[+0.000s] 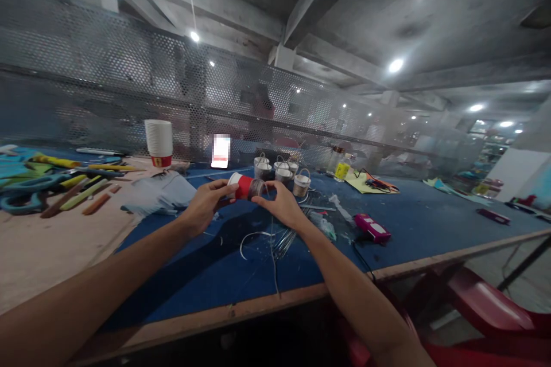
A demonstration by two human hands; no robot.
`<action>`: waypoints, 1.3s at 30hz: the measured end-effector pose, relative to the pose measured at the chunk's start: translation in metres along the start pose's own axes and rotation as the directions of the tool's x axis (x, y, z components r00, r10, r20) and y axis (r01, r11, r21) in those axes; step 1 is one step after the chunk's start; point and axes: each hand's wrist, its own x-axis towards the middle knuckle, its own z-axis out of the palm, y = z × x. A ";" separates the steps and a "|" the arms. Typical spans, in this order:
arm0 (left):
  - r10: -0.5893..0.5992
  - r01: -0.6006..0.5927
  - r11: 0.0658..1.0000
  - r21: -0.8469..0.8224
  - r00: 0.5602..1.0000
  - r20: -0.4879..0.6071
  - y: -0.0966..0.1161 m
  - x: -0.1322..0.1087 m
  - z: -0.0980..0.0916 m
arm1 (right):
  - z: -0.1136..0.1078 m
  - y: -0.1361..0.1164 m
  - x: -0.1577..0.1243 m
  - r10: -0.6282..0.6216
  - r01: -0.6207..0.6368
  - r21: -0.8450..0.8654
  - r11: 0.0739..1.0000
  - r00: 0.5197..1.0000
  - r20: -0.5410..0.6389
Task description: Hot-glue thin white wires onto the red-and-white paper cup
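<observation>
A red and white paper cup (243, 187) lies on its side in the air above the blue table, with grey-brown twine (257, 188) wound around its right end. My left hand (210, 202) is closed around the white left end. At the wound end, my right hand (280, 204) pinches the twine between thumb and fingers. A loose length of cord (274, 261) hangs below and runs to the table's front edge. Just behind the hands stand several small twine-wrapped cups with looped handles (301, 185). Under the right hand lies a bundle of thin wires (284, 242).
A stack of paper cups (159, 139) stands at left behind crumpled white cloth (161, 192). Scissors (26, 198) and pens are further left. A lit phone (221, 152) leans against the mesh panel. Rightward are yellow-labelled bottle (343, 168), magenta box (372, 228) and red chair (491, 304).
</observation>
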 end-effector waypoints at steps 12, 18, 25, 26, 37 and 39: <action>0.051 -0.045 0.990 0.135 0.998 -0.039 0.003 -0.002 0.000 | 0.005 0.004 -0.004 -0.155 0.154 -0.056 0.986 0.988 -0.017; 0.041 -0.035 0.995 0.098 0.997 -0.064 0.006 0.000 0.001 | 0.002 0.007 0.000 -0.144 0.144 -0.005 0.990 0.989 0.015; 0.057 -0.053 0.998 0.042 0.993 -0.104 0.005 0.003 -0.002 | -0.047 0.016 -0.001 0.276 -0.184 -0.605 0.775 0.959 0.061; 0.060 -0.057 0.998 0.035 0.993 -0.101 0.005 0.004 -0.002 | -0.053 0.017 -0.004 0.326 -0.204 -0.656 0.727 0.943 0.068; 0.134 -0.128 0.989 0.078 0.988 -0.077 -0.002 0.009 -0.009 | -0.071 0.043 -0.021 0.468 -0.208 -0.731 0.650 0.867 0.169; 0.144 -0.135 0.984 0.120 0.987 -0.073 -0.002 0.009 -0.011 | -0.073 0.047 -0.021 0.463 -0.211 -0.702 0.680 0.866 0.188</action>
